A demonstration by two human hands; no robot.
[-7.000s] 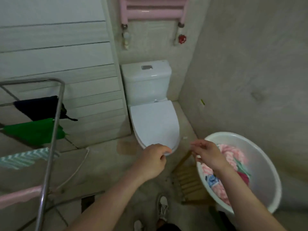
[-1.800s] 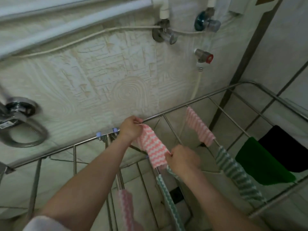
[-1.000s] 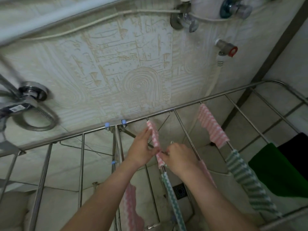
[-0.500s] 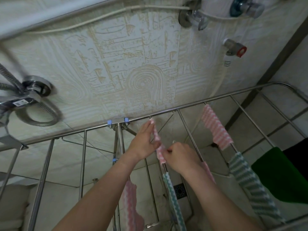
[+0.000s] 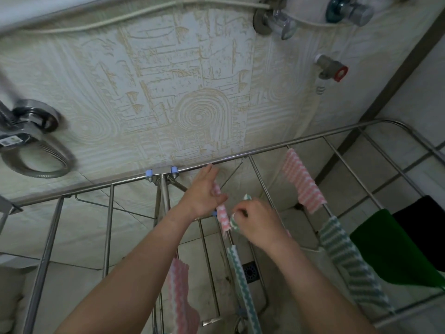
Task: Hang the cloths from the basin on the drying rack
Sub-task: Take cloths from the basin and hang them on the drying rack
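The pink-and-white cloth is laid over a thin rail of the drying rack, close to the far bar, and is being set in place there. The left hand is laid flat against it, with the fingers straight and pointing to the wall. In this way the cloth is pressed to the rail and, as it is judged, cannot slip off while the rest is arranged.

The right hand is curled, and what seems to be the top end of the green-and-white cloth, hung lower on the same rail, is pinched in its fingers. It is probably held aside so that the two cloths do not overlap and can dry well. How much of the pink-and-white cloth falls behind the rail cannot be told, because it is hidden by the hands.

To the right, a second pink striped cloth, a second green striped cloth, a plain green cloth and a black cloth are spread apart from one another. The basin is not in view, so the cloths left in it cannot be counted.
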